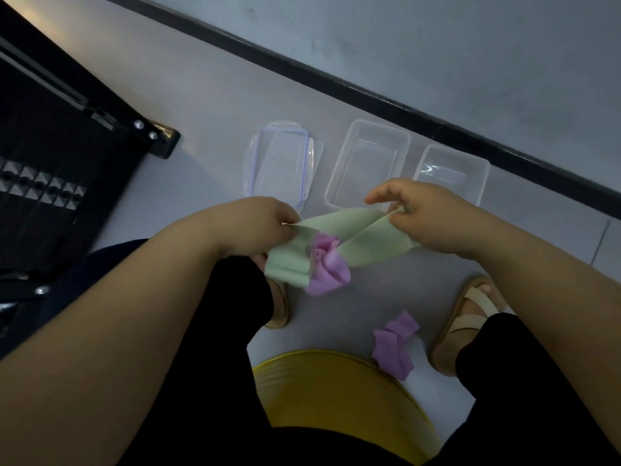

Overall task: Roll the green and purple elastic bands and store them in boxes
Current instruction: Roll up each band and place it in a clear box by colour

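The left hand (265, 223) and right hand (423, 213) are held apart above the floor, ahead of the yellow stool (336, 391). Each pinches an end of the green band (376, 240), which is stretched between them. A purple band (327, 270) hangs bunched and tangled in it. A second purple band (395, 348) lies crumpled on the floor just beside the stool's front right. Farther beyond the stool sit a lid (279, 163), an open clear box (366, 142) and another clear box (470, 159).

A pale grey floor (208, 105) met a scuffed grey wall (453, 42) along a black baseboard strip (336, 80), in dim light. Black metal-framed furniture (50, 136) stood at the left, and a round yellow stool (336, 391) sat nearest.
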A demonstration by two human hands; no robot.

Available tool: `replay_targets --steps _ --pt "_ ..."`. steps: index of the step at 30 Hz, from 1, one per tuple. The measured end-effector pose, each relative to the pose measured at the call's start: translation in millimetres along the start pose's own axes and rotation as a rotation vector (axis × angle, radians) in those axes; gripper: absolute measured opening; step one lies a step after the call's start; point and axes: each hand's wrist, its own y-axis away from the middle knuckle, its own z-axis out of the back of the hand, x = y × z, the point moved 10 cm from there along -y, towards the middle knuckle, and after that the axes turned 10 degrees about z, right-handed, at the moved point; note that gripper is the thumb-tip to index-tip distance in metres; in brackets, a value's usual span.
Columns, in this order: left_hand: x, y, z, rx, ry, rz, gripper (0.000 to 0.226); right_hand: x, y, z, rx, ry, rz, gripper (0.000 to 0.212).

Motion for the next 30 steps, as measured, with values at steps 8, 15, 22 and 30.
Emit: replay_targets --steps 8,15,22,30 --pt "15 41 -1 -0.053 0.516 0.014 0.019 27 18 6 -0.005 -0.019 0.13 0.033" --pt "16 73 15 -0.603 -0.039 0.022 0.028 19 56 23 -0.183 -0.112 0.117 0.023" --pt "0 108 14 -0.724 0.072 -0.011 0.028 34 104 52 -0.414 -0.342 0.139 0.015" --pt "-7 117 13 -0.456 0.625 -0.125 0.024 30 126 37 -0.302 -0.399 0.09 0.024"
